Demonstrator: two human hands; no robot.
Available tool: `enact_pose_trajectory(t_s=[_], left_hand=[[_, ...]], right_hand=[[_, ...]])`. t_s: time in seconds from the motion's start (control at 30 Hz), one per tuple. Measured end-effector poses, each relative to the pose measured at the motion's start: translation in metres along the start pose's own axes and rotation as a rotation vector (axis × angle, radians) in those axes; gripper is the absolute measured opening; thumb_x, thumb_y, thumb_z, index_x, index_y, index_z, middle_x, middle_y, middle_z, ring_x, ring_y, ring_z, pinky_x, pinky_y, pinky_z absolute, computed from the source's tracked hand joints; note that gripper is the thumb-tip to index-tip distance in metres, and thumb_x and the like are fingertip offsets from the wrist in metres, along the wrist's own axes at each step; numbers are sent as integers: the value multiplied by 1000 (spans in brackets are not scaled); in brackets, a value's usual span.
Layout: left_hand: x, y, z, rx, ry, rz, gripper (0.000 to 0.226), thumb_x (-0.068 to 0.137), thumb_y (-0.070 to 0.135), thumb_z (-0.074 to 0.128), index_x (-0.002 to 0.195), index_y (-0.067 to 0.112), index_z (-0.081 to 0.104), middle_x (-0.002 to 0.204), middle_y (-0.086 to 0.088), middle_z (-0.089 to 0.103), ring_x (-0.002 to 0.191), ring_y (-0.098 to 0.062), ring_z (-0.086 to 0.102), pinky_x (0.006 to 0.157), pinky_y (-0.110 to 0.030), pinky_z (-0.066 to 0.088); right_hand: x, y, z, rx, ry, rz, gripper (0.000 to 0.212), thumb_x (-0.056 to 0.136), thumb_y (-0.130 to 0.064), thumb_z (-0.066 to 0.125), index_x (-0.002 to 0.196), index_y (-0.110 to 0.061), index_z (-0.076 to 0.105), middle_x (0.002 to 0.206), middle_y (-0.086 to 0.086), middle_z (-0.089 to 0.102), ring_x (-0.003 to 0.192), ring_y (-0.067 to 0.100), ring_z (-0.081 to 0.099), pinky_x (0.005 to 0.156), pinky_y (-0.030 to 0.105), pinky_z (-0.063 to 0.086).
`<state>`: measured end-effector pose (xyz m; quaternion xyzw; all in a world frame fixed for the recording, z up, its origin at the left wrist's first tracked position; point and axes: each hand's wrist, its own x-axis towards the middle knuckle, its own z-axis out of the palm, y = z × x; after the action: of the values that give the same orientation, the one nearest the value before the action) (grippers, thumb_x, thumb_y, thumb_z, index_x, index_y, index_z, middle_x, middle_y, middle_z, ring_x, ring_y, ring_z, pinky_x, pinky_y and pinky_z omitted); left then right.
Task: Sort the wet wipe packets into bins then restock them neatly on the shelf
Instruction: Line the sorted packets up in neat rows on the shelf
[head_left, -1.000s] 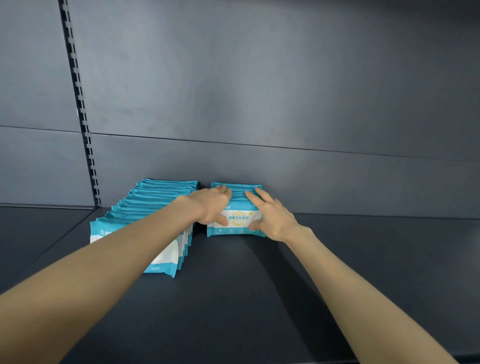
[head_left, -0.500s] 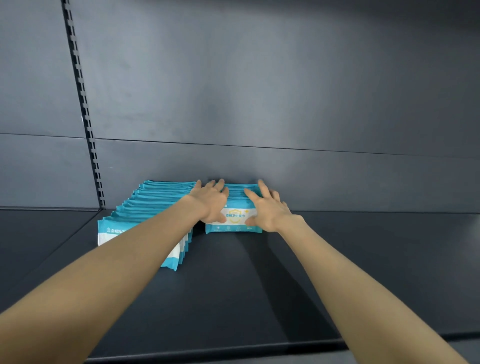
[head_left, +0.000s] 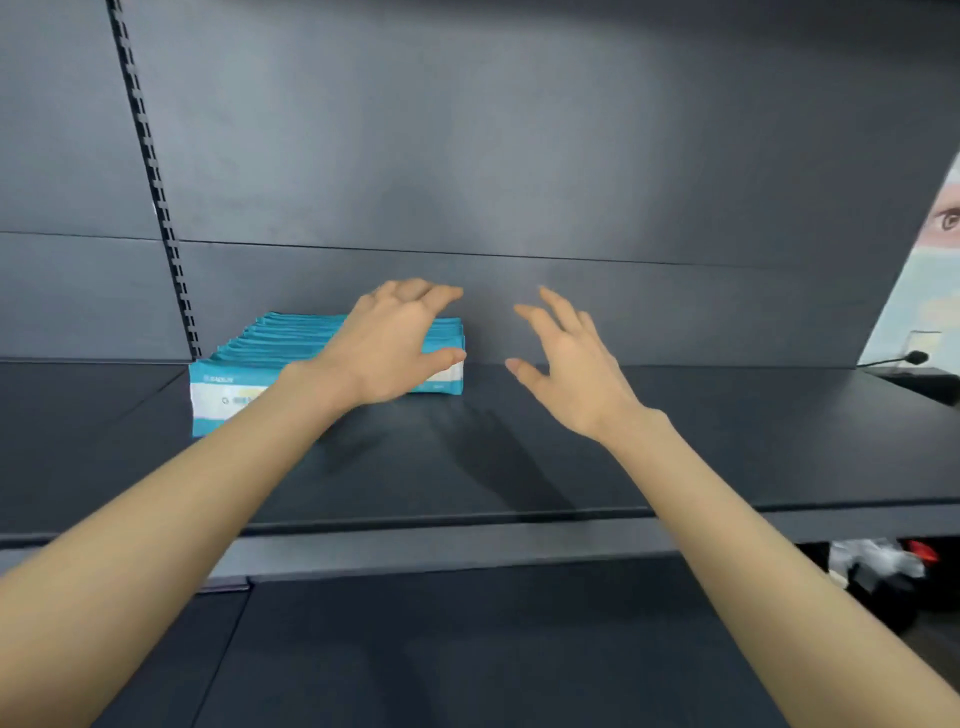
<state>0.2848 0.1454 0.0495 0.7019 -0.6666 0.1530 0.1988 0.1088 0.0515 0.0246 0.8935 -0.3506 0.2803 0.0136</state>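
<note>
Teal-and-white plastic wet wipe packets (head_left: 228, 400), head view: two upright rows, back-left of dark grey metal shelf (head_left: 675, 441). Left hand (head_left: 395, 348) over right row, fingers spread, grasping nothing (contact unclear). Right hand (head_left: 566, 374) beside, released. Restocking apparently underway; bins unseen.

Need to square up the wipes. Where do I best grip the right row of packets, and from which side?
Probably by its short ends, from the front and above. In the right row packets stand on edge, front to back, so a squeeze keeps them together. Bare shelf lies beside its right end, free for the right hand; the left hand covers the other.
</note>
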Motion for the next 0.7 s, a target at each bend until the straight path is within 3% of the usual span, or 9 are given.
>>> enact_pose_trajectory(t_s=[0.2, 0.33, 0.47, 0.57, 0.7], left_hand=[[-77, 95, 35, 19, 138, 9, 59, 90, 36, 59, 140, 12, 42, 130, -11, 52, 121, -35, 46, 101, -43, 35], [-145, 154, 85, 36, 185, -55, 60, 84, 44, 47, 130, 7, 52, 115, -14, 61, 101, -37, 58, 86, -46, 48], [-214, 205, 151, 9, 79, -182, 54, 81, 31, 67, 127, 6, 55, 115, -13, 61, 101, -37, 60, 85, -47, 48], [-250, 227, 197, -4, -13, -247, 53, 80, 36, 61, 124, 7, 57, 112, -10, 63, 98, -34, 62, 83, -46, 50], [-288, 244, 265, -112, -209, -352, 54, 74, 25, 77, 122, 7, 59, 110, -13, 65, 95, -37, 64, 83, -48, 50]], right_hand=[[-118, 46, -10, 122, 25, -13, 55, 96, -30, 54, 146, -17, 34, 156, 3, 20, 137, 23, 24, 97, 38, 41], [-196, 84, 2, 170, -64, -76, 52, 96, -29, 53, 144, -16, 37, 155, 2, 23, 137, 22, 23, 99, 35, 38], [-271, 123, 31, 175, -231, -55, 50, 97, -28, 51, 144, -15, 37, 155, 3, 24, 137, 23, 24, 99, 36, 40], [-316, 144, 65, 192, -368, -19, 50, 98, -29, 50, 144, -16, 36, 155, 2, 22, 137, 22, 24, 100, 36, 40], [-373, 167, 125, 202, -566, 54, 50, 99, -29, 48, 145, -16, 35, 155, 4, 22, 137, 24, 26, 106, 36, 35]])
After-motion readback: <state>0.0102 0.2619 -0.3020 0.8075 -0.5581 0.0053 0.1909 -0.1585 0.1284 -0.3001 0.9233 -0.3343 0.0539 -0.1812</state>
